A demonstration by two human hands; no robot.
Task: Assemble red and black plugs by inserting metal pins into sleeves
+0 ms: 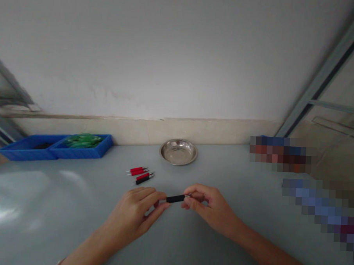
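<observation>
Between my two hands is a short, slim black tool (175,199), shaped like a small pen, held nearly level above the table. My left hand (143,207) pinches its left end between thumb and fingers. At its other end, which looks metallic, the thumb and fingertips of my right hand (209,204) are closed on it. The fingertips partly hide both ends. Just beyond my left hand lie several similar pieces: red ones (138,172) and a black one (142,180), each with a thin pale end and a darker metal end.
A round steel dish (179,153) stands near the wall, past my hands. At the back left, two blue trays (29,154) sit side by side; one holds a heap of green pieces (82,140), the other something dark. The right side of the table (236,170) has blurred-out areas.
</observation>
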